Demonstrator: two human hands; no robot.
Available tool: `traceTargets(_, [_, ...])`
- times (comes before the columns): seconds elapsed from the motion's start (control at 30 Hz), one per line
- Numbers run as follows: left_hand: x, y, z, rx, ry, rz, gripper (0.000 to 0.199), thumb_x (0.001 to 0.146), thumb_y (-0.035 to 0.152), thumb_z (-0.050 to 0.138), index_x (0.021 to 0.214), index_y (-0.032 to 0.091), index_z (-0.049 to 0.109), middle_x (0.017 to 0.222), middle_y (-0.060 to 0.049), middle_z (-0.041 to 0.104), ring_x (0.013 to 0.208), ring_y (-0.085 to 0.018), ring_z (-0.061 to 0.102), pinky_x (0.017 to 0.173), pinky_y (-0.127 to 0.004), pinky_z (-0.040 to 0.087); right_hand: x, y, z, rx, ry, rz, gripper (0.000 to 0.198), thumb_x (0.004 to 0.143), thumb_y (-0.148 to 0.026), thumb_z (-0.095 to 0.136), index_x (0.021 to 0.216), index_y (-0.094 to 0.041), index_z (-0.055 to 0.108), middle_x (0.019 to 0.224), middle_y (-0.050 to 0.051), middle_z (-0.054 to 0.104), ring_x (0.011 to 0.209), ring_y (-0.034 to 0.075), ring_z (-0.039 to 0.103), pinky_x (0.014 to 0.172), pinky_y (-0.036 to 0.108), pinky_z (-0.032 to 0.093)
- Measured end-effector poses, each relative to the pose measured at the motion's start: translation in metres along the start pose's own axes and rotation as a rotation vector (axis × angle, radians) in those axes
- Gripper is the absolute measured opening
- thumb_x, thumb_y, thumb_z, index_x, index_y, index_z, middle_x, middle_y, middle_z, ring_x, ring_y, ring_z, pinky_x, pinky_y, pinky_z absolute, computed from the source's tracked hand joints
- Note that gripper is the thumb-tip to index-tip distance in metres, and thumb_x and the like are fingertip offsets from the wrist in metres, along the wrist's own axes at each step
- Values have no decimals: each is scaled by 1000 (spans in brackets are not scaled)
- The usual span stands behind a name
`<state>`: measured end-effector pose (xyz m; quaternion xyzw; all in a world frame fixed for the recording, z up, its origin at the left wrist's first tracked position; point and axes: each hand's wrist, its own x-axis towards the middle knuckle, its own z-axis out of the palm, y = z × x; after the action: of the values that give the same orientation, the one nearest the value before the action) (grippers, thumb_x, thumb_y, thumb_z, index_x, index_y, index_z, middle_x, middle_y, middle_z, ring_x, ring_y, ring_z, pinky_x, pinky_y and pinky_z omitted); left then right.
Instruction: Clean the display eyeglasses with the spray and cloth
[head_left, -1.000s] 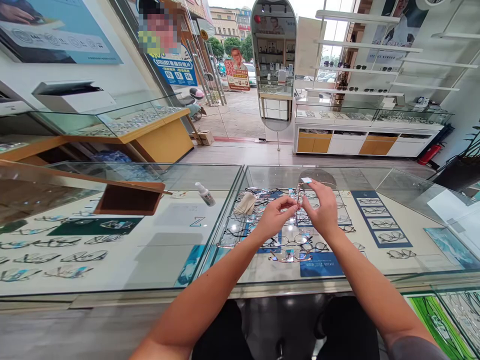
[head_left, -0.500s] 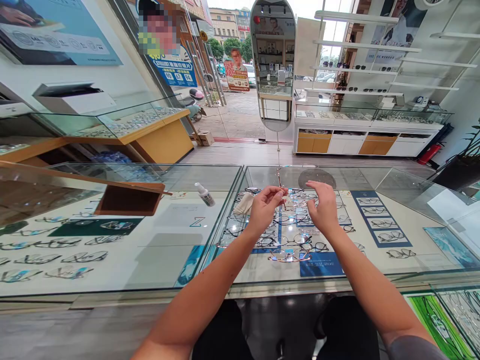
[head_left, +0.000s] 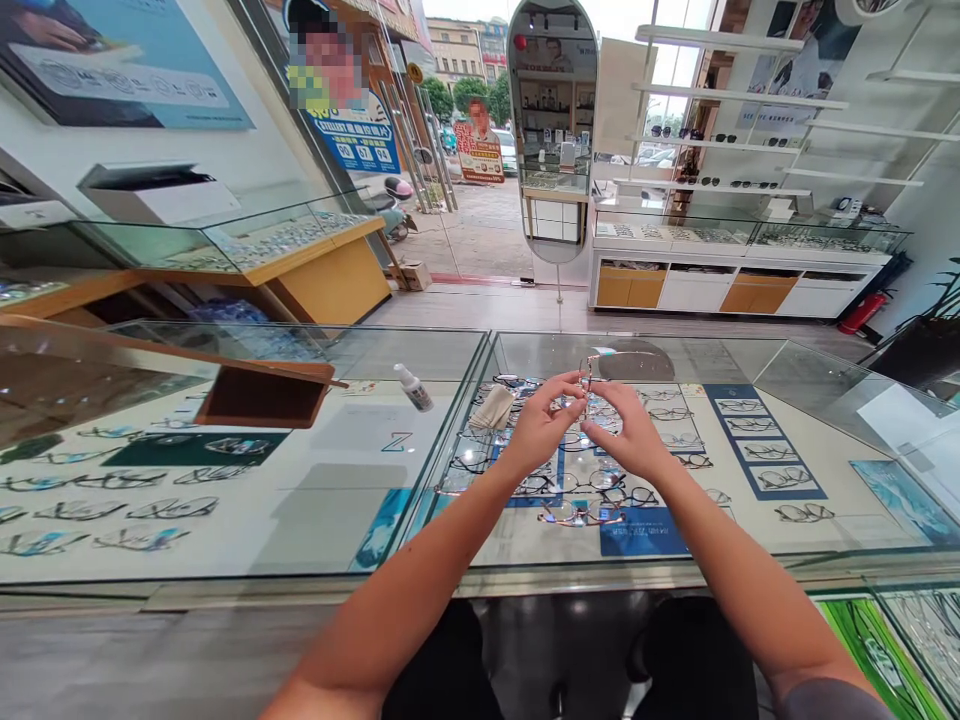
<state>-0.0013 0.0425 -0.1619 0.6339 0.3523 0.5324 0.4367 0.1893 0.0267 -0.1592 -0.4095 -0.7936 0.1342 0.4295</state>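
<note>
A pair of thin-framed eyeglasses (head_left: 589,368) is held upright above the glass counter, one thin temple reaching out to the right. My left hand (head_left: 546,422) pinches the frame from the left, thumb and fingers closed on it. From the other side, my right hand (head_left: 628,428) has its index finger and thumb at the frame's right edge; the exact contact is small and partly hidden. Under the glass, several rows of eyeglasses (head_left: 581,513) lie beneath and around both hands. A beige cloth (head_left: 493,408) rests just left of my left hand.
A white spray bottle (head_left: 413,388) stands on the counter to the left, with a brown tilted stand or box (head_left: 262,396) beyond it. The glass showcase (head_left: 420,575) spans the foreground. An oval mirror (head_left: 553,130) rises behind it, and more display cases (head_left: 742,285) line the far wall.
My right hand has moved left from apart to the eyeglasses. The eyeglasses and my left hand have shifted slightly right, and the frame has turned so a temple extends right.
</note>
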Motion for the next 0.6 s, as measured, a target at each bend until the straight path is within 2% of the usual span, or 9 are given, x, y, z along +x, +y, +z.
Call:
traceTargets(0.1, [0, 1, 1, -46, -47, 4, 27, 90, 48, 76, 94, 21, 75, 143, -15, 69, 142, -33, 60, 106, -46, 56, 0, -5, 3, 108, 4, -12, 34, 99, -42, 69, 127, -23, 73, 129, 13, 78, 124, 29, 70, 108, 49, 57])
traceTargets(0.2, [0, 4, 1, -80, -77, -9, 26, 88, 46, 77, 92, 21, 76, 139, -15, 70, 137, -32, 62, 104, -44, 57, 0, -5, 5, 173, 7, 31, 31, 99, -47, 69, 119, -25, 77, 119, 10, 82, 112, 27, 75, 101, 46, 60])
traceTargets(0.3, [2, 9, -4, -32, -14, 1, 21, 85, 42, 78, 89, 21, 75, 132, -12, 73, 129, -29, 66, 99, -40, 57, 1, -4, 4, 211, 36, 73, 32, 97, -49, 72, 116, -24, 79, 116, 10, 83, 107, 27, 77, 99, 45, 62])
traceTargets(0.37, [7, 11, -15, 33, 136, 23, 18, 82, 38, 78, 84, 21, 73, 111, -8, 76, 111, -24, 70, 93, -35, 57, 2, -2, 1, 228, 70, 109, 33, 95, -50, 73, 114, -24, 81, 117, 10, 84, 108, 27, 78, 101, 46, 61])
traceTargets(0.47, [23, 11, -44, 103, 475, 65, 14, 79, 33, 74, 78, 21, 67, 80, -1, 67, 83, -17, 64, 78, -28, 54, 6, 2, -6, 267, 153, 198, 35, 93, -52, 75, 112, -24, 84, 117, 10, 84, 105, 28, 79, 100, 47, 62])
traceTargets(0.6, [44, 6, -98, 194, 912, 100, 10, 77, 24, 67, 77, 21, 57, 75, 2, 58, 76, -14, 56, 74, -26, 51, 11, 10, -13, 331, 284, 276, 37, 89, -55, 76, 104, -22, 87, 113, 12, 85, 104, 30, 80, 98, 48, 63])
